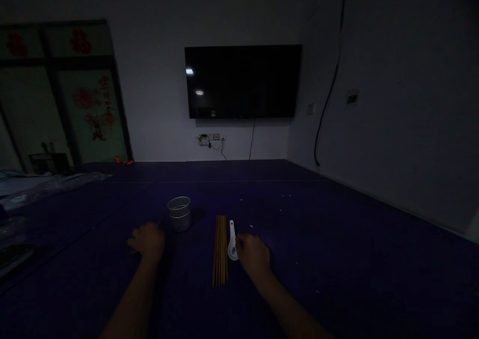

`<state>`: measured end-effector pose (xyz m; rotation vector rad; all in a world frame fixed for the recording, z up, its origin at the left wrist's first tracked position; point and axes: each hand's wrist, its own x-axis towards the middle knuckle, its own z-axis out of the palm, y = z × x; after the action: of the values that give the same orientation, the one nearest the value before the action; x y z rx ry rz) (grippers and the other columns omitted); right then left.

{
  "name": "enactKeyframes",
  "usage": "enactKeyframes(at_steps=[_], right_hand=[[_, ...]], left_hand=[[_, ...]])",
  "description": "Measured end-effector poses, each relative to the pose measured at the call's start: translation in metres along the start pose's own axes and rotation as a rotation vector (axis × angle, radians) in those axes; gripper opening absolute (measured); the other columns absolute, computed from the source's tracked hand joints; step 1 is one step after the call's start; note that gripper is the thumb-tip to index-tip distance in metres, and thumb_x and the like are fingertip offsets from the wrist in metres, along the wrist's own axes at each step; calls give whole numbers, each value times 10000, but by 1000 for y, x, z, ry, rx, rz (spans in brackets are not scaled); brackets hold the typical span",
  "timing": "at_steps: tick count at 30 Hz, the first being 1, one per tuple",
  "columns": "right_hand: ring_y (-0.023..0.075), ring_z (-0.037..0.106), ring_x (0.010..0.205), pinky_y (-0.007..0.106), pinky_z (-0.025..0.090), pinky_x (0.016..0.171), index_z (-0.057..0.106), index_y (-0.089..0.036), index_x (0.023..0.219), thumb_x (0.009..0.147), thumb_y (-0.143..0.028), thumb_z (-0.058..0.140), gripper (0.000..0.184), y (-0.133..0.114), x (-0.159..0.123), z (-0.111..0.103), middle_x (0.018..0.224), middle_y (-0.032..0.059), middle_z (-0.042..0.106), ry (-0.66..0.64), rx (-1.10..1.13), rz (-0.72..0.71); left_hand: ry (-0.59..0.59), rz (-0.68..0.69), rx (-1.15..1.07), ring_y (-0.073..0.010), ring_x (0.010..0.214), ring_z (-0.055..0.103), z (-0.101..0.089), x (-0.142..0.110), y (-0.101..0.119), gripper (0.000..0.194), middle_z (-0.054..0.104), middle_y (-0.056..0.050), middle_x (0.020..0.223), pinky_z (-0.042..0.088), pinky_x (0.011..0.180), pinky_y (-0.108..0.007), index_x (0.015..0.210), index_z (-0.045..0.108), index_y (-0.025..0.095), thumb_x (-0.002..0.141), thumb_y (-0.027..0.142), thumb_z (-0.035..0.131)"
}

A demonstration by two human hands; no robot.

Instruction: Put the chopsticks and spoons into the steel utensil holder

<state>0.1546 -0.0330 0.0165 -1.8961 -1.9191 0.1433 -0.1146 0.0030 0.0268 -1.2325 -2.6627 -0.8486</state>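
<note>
The room is dim. My left hand rests on the dark blue surface, fingers curled, just left of a small round metal holder that stands upright. A bundle of wooden chopsticks lies flat, pointing away from me, between my two hands. Beside it on the right lies a white ceramic spoon with a blue pattern in its bowl. My right hand touches the spoon's bowl end with its fingertips; the fingers are bent, and I cannot make out whether they grip it.
A dark wall-mounted TV hangs ahead, with sockets and a cable below it. Clear plastic sheeting lies at the left. Panels with red decorations stand at the back left. Small white specks dot the surface.
</note>
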Motion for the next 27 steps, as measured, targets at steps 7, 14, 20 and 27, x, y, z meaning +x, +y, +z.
enactKeyframes(at_steps=[7,14,20,27], right_hand=[[185,662,875,231,430,692,689,-259,1034,890,-299,420,308,-2,0,-2,944,81,713,21,44,-4],[168,650,882,208,409,711,652,-237,1115,918,-348,386,349,-6,-1,-4,986,68,708,100,255,-114],[144,630,722,205,412,663,714,-183,865,933,-434,315,476,-7,2,-1,807,53,710,71,523,-241],[148,625,696,212,433,636,722,-178,800,844,-289,483,267,-8,4,6,764,41,712,60,703,-316]], left_hand=[[314,36,-141,-297,1041,506,-30,-15,21,373,623,-168,1027,356,827,-415,1051,577,123,885,268,277],[258,404,-774,-210,883,581,-24,-69,63,324,633,-84,955,436,780,-320,999,590,184,856,398,393],[-191,417,-1229,-174,715,636,0,-107,86,310,668,-44,772,485,645,-275,959,597,171,750,397,566],[-382,376,-1320,-157,647,638,11,-112,85,280,662,-30,696,477,577,-240,864,584,165,679,366,643]])
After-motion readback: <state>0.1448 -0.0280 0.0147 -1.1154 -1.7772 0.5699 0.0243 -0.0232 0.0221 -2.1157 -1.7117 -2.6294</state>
